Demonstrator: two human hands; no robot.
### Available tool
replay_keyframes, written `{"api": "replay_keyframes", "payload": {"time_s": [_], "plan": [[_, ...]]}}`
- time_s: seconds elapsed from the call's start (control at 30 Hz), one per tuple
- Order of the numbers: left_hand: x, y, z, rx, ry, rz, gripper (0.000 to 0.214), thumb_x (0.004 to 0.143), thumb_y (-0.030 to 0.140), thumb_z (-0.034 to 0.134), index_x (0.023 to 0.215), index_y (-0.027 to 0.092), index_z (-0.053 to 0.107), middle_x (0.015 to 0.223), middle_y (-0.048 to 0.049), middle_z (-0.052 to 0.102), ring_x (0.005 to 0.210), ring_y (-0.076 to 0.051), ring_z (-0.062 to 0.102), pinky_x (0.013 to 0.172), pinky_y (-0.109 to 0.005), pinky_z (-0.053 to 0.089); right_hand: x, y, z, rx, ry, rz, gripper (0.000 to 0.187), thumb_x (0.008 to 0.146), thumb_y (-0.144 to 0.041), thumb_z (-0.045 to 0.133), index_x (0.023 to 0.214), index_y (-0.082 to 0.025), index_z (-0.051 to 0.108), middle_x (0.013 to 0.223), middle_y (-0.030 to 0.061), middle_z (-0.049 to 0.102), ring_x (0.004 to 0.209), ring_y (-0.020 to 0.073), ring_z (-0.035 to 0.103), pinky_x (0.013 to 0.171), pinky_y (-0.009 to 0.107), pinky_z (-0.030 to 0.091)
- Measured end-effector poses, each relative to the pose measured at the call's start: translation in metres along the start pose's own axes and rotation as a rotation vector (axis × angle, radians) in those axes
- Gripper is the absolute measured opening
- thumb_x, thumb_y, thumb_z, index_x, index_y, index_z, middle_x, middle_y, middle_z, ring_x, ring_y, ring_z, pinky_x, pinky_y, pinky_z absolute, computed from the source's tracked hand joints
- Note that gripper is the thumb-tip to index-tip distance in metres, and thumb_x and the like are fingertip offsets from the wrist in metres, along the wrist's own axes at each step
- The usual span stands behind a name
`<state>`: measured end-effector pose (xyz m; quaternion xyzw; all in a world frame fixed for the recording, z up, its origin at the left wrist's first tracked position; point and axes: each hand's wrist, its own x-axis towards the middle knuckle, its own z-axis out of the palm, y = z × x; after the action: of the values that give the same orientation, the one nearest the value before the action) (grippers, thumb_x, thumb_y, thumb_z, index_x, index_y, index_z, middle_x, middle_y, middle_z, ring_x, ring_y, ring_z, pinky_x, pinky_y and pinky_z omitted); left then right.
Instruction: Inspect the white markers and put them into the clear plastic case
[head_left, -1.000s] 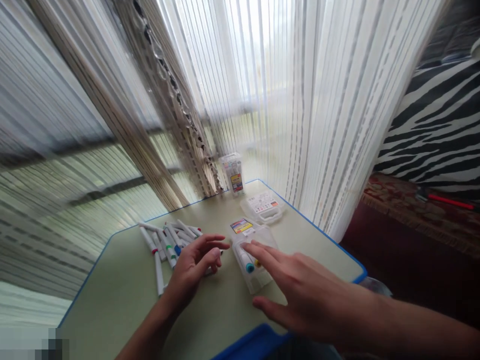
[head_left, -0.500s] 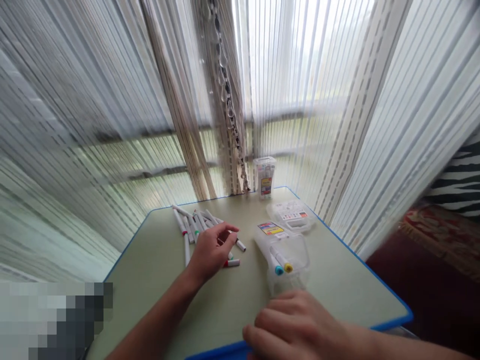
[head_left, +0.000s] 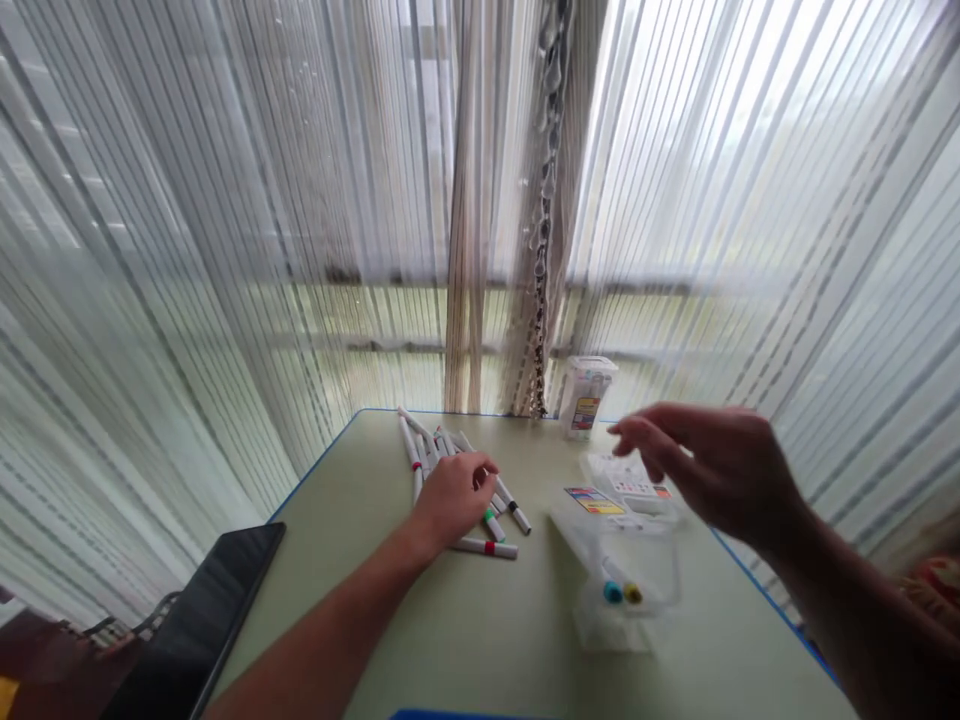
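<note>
My left hand point(head_left: 456, 500) rests over a loose pile of white markers point(head_left: 414, 450) on the table. Its fingers curl down and hide part of the pile; what they close on, if anything, is out of sight. Close to them lie a marker with a black band point(head_left: 514, 506) and one with a red band point(head_left: 501, 549). My right hand point(head_left: 712, 465) is raised above the clear cases, fingers loosely bent and partly apart, with nothing visible in them. Below it an open clear plastic case point(head_left: 667, 565) holds a blue-ended marker point(head_left: 613, 592) and a yellow-ended marker point(head_left: 632, 593).
Behind the open case lies another clear case point(head_left: 626, 475) with a printed label. A filled clear box point(head_left: 589, 395) stands upright at the table's far edge. A dark flat device point(head_left: 202, 620) lies at the left edge. String curtains point(head_left: 360, 250) hang behind the table point(head_left: 465, 640).
My right hand has risen from the table's front edge to above the cases. My left hand has drawn slightly back over the markers, fingers more curled. The view has turned left.
</note>
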<state>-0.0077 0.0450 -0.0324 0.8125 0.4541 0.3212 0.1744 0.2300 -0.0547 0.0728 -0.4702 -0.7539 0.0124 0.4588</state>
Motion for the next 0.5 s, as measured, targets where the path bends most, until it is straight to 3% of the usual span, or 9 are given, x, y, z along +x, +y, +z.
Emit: {"api": "replay_keyframes", "payload": {"time_s": [0.1,0.17,0.3,0.43,0.5], "plan": [[0.005,-0.008,-0.009,0.077,0.055,-0.048,0.021,0.086,0.022,0.054,0.091,0.018,0.074,0.079,-0.0053,0.073,0.074,-0.019,0.067,0.067,-0.028,0.047,0.034,0.056,0.020,0.345,0.022,0.327,0.031,0.085,-0.043,0.066,0.075,-0.013,0.071,0.065,0.0071,0.070,0.042,0.0096,0.050,0.041,0.023,0.036],[0.010,-0.019,-0.017,0.147,0.112,-0.111,0.021,0.087,0.019,0.053,0.094,0.019,0.073,0.085,-0.0060,0.073,0.080,-0.020,0.067,0.071,-0.029,0.048,0.038,0.088,0.038,0.522,0.089,0.526,0.035,0.077,-0.045,0.072,0.075,-0.011,0.071,0.064,0.0090,0.070,0.041,0.0089,0.047,0.037,0.022,0.029],[0.020,-0.049,-0.031,0.301,0.219,-0.314,0.021,0.089,0.016,0.053,0.104,0.018,0.069,0.099,-0.0094,0.071,0.093,-0.023,0.067,0.082,-0.034,0.050,0.018,0.122,0.062,0.537,0.167,0.600,0.043,0.069,-0.053,0.072,0.066,-0.011,0.067,0.052,0.0059,0.063,0.034,0.0070,0.038,0.034,0.021,0.022],[0.022,-0.075,-0.032,0.413,0.207,-0.487,0.031,0.093,0.032,0.059,0.120,0.016,0.060,0.120,-0.0098,0.063,0.102,-0.023,0.063,0.087,-0.044,0.054,-0.001,0.123,0.064,0.476,0.115,0.585,0.039,0.070,-0.052,0.073,0.067,-0.013,0.070,0.054,0.0056,0.065,0.038,0.0085,0.044,0.037,0.022,0.030],[0.021,-0.082,-0.030,0.447,0.171,-0.550,0.034,0.093,0.033,0.060,0.123,0.016,0.058,0.123,-0.0103,0.061,0.103,-0.023,0.063,0.086,-0.044,0.055,-0.004,0.122,0.063,0.323,0.055,0.512,0.040,0.077,-0.054,0.068,0.065,-0.015,0.071,0.049,0.0036,0.061,0.039,0.0105,0.046,0.039,0.023,0.032]]}}
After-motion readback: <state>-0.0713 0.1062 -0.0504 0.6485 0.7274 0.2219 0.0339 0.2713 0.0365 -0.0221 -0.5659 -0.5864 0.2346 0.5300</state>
